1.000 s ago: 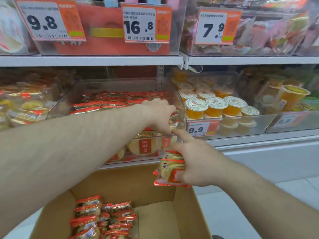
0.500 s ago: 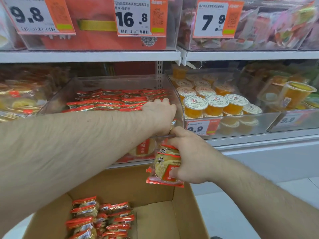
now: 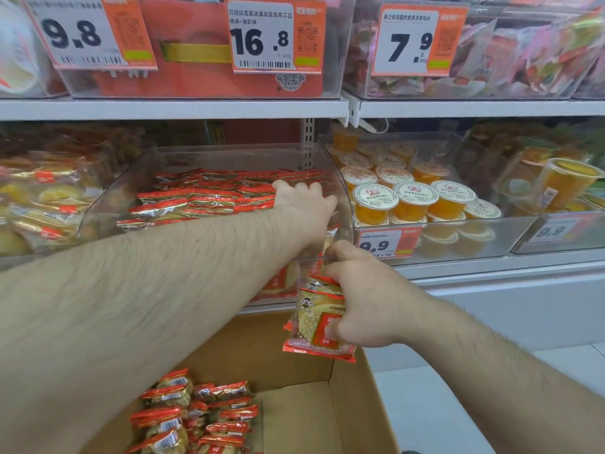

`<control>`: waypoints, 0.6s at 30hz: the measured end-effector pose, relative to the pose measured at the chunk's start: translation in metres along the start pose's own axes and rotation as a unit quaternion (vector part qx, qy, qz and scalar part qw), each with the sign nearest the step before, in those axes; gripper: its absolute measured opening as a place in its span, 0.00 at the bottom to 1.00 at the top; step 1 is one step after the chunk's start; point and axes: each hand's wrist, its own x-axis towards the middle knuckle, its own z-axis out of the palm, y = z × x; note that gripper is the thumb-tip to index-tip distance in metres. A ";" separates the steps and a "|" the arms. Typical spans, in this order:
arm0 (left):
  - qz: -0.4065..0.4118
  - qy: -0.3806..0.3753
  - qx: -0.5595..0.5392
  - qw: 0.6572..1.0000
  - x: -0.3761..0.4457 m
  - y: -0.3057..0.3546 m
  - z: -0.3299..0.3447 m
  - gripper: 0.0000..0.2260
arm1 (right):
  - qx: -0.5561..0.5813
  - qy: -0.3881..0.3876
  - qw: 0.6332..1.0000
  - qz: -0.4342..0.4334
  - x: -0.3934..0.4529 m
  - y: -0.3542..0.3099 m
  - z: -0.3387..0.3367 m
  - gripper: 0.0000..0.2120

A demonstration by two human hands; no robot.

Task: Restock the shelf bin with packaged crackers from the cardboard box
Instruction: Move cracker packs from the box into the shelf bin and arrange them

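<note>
Red-and-gold foil-wrapped cracker packets (image 3: 209, 194), many, lying flat in rows inside clear acrylic shelf bin (image 3: 108, 194) on middle shelf. More of same packets (image 3: 199, 411) heaped in left part of open brown cardboard box (image 3: 347, 401) just below and in front of bin; right part of box floor bare.

Left hand (image 3: 304, 211) reached over bin's front right corner, knuckles up, fingers curled down inside bin onto something at front wall; a bit of gold wrapper visible just under the palm, but whether actually gripped: cannot tell, fingertips hidden.

Right hand (image 3: 363, 303) just below left hand, in front of bin's front wall, above box's right rear corner. Grasping small stack of cracker packets (image 3: 314, 322), upright, printed faces toward camera, red crimped edge at bottom. Thumb across lower front of stack, fingers wrapped behind. Index finger close to bin's front rim; contact not clear.

Neighbouring clear bin to right: round orange jelly cups with white printed lids (image 3: 415, 198), orange-and-white price tag reading 9.9 (image 3: 386, 242) on its front. Bin to left: yellow pastries in clear wrappers (image 3: 42, 204). Upper shelf: three orange-and-white price tags, 9.8 (image 3: 88, 31), 16.8 (image 3: 275, 36), 7.9 (image 3: 419, 40), clipped on clear bins; red box with gold band (image 3: 196, 54) behind middle tag, mixed pastel-wrapped sweets (image 3: 523, 54) at right.
</note>
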 end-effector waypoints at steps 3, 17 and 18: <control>0.012 -0.038 -0.107 0.993 -0.002 -0.013 0.003 0.40 | 0.015 -0.006 1.000 0.004 0.000 0.000 0.001 0.16; 0.296 0.154 -0.101 0.937 -0.065 -0.058 0.036 0.17 | 0.019 -0.025 0.999 -0.004 -0.002 0.001 -0.001 0.26; 0.300 0.159 -0.089 0.936 -0.065 -0.061 0.038 0.18 | 0.018 -0.028 0.999 -0.003 -0.003 0.002 -0.002 0.26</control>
